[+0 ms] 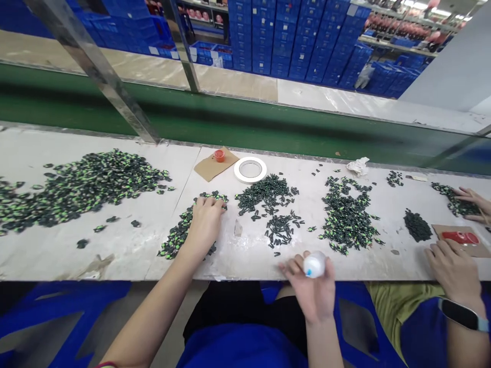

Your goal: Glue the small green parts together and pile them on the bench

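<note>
My left hand (206,221) reaches onto a pile of small black-and-green parts (183,227). Its fingers are bent down and close together at the pile's upper end; whatever is between the fingertips is hidden. In my right hand (316,296), near the table's front edge, is a small white squeeze bottle (314,264) with a blue tip pointing toward me. Between my hands lie loose small dark pieces (282,228), with a denser heap of similar dark pieces (264,191) behind them.
A large heap of black-and-green parts (88,184) spreads at left. Behind sit a tape roll (250,170) and a red cup (219,155) on cardboard (209,170). Another pile (347,214) lies right. A co-worker's hand (452,268) rests by a red object (460,237).
</note>
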{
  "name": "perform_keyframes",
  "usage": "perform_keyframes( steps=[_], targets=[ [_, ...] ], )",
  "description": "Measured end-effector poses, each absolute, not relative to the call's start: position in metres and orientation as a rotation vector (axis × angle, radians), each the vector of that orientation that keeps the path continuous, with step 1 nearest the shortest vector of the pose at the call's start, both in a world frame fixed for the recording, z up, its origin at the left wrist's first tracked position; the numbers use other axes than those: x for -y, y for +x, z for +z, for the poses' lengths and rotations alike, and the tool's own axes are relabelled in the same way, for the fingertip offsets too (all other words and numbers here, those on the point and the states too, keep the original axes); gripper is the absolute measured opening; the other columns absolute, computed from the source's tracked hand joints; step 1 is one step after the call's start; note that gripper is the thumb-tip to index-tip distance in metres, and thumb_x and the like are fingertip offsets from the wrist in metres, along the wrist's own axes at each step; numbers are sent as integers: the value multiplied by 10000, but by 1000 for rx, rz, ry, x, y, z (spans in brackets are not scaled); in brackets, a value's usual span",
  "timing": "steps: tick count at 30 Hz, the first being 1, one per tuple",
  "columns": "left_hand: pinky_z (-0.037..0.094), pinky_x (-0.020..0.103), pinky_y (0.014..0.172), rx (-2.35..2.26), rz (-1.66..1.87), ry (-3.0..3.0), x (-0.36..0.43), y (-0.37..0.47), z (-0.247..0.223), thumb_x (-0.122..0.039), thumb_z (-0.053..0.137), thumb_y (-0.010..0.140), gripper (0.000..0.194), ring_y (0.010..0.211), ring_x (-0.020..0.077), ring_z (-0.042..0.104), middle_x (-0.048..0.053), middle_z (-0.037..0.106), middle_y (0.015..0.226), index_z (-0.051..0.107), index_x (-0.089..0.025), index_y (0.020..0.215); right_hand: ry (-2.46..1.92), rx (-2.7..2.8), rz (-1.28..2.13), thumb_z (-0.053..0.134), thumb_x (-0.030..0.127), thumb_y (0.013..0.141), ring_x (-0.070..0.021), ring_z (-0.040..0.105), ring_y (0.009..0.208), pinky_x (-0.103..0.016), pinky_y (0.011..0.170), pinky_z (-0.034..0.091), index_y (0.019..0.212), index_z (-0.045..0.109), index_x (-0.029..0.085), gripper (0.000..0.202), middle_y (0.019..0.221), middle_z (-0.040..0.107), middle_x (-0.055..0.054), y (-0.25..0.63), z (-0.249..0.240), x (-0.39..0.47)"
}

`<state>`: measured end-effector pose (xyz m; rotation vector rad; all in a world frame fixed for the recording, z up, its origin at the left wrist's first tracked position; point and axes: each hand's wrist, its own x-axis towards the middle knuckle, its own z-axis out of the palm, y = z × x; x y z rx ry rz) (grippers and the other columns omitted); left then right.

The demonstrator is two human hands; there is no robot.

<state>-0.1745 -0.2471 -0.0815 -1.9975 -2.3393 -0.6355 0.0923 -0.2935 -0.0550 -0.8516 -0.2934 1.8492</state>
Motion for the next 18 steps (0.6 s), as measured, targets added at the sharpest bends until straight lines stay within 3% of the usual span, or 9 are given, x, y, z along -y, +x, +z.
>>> perform_keyframes(
  steps=[5, 12, 15, 18],
  targets=[
    [379, 399, 755, 2275, -677, -2070, 266, -163, -62, -174, 412, 908, 230, 933, 293, 510, 117, 670, 960, 635, -198, 957, -885, 245, 1920, 708, 546, 700, -176, 601, 725, -498, 851, 505, 812, 621, 214, 360, 732, 630, 7, 61, -59, 281],
    [364, 380, 789, 2148, -970, -2346, 307, -117, -63, -112, 402, 912, 282, 933, 247, 556, 64, 698, 961, 634, -240, 1011, -871, 248, 1778, 734, 516, 677, -198, 636, 775, -469, 780, 541, 820, 616, 226, 344, 791, 680, 1, 68, -48, 253],
    [359, 389, 818, 2208, -1083, -2282, 318, -95, -80, -89, 423, 903, 296, 948, 240, 561, 70, 702, 954, 646, -242, 1023, -958, 354, 1652, 698, 554, 694, -165, 610, 635, -346, 600, 541, 835, 632, 208, 379, 736, 677, -8, 79, -55, 259],
    [373, 390, 808, 2232, -1185, -2188, 321, -84, -91, -121, 488, 891, 253, 948, 249, 569, 66, 710, 928, 676, -251, 999, -1093, 504, 1374, 688, 546, 694, -132, 546, 529, -252, 454, 443, 792, 642, 181, 381, 695, 662, -15, 84, -66, 271]
  ],
)
